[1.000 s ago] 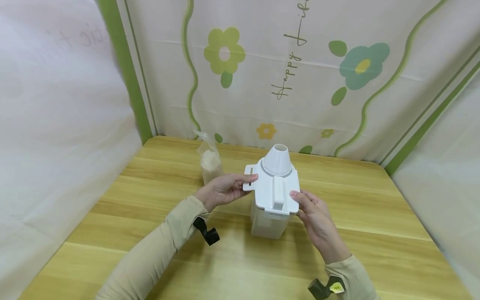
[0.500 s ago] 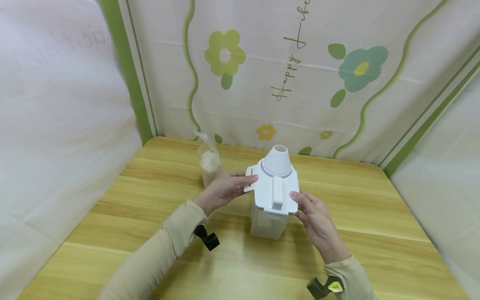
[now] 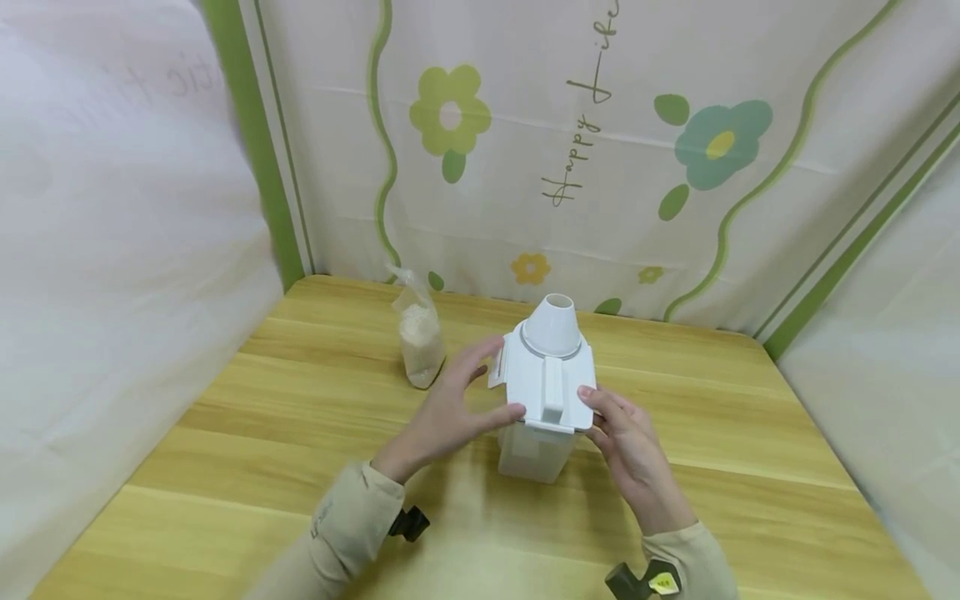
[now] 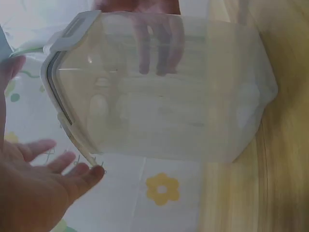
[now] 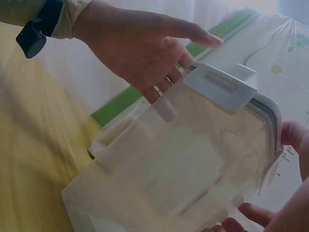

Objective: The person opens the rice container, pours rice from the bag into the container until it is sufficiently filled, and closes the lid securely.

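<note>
A translucent storage container (image 3: pixel 536 457) stands upright on the wooden table. Its white lid (image 3: pixel 527 379) carries a cone-shaped spout (image 3: pixel 553 330) and a raised handle bar (image 3: pixel 552 392). On the lid's left side, a latch flap (image 3: pixel 497 368) angles outward. My left hand (image 3: pixel 448 415) is spread beside that side, its thumb by the lid's front left corner; in the left wrist view, a fingertip (image 4: pixel 98 170) meets the flap's end. My right hand (image 3: pixel 636 454) grips the lid's right edge, thumb on top, fingers against the wall. A front latch (image 5: pixel 221 87) lies over the rim.
A clear plastic bag (image 3: pixel 421 343) of whitish grains stands on the table (image 3: pixel 300 400), behind and left of the container. Printed fabric walls (image 3: pixel 495 208) enclose the table's back and sides. Black camera mounts (image 3: pixel 637 581) sit at both wrists.
My left hand has let go of the latch flap's pinch and spread, its thumb moving toward the lid's front corner. The flap tilts further down. My right hand keeps its hold.
</note>
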`<state>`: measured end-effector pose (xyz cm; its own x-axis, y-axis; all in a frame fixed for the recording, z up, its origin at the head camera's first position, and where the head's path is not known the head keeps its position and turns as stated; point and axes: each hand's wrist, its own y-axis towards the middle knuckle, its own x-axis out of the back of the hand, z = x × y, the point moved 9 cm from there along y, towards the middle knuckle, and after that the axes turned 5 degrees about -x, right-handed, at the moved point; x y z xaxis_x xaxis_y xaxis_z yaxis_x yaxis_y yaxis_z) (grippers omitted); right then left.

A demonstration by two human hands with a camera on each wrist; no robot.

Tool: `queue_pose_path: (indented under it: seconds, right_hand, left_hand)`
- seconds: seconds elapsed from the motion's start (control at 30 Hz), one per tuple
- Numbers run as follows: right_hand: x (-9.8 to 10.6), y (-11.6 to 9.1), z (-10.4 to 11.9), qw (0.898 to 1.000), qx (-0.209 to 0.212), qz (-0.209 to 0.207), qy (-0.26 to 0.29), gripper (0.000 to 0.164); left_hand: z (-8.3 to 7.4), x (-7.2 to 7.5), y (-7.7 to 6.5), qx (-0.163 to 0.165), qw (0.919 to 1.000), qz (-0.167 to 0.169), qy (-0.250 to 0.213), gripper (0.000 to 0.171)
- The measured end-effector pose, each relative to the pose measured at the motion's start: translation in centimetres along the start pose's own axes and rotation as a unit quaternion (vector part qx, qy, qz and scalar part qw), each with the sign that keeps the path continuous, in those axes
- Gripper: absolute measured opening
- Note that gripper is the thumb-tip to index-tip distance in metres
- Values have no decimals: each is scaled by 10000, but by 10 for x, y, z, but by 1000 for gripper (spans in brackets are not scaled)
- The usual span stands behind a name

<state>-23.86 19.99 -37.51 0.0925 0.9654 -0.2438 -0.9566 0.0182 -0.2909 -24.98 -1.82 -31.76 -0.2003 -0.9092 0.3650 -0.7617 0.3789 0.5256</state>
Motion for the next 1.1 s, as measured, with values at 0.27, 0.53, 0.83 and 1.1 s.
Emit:
queue_pose_path:
  seconds: [0.27, 0.53, 0.83, 1.1]
  right_hand:
    - [0, -1, 0, 10000, 69, 2, 22, 15]
    - [1, 0, -2, 9999, 29, -24, 121, 17]
    - [1, -1, -3, 10000, -29, -10, 59, 42]
    - [0, -1, -2, 9999, -69, 103, 69, 32]
  left_hand:
    - [-24, -14, -12, -1492, 9853, -179, 808, 89]
    - [-26, -16, -18, -1919, 9760, -468, 920, 70]
    - [-24, -20, -24, -1939, 9699, -475, 1397, 63]
    - [-22, -20, -24, -1928, 9714, -494, 1294, 64]
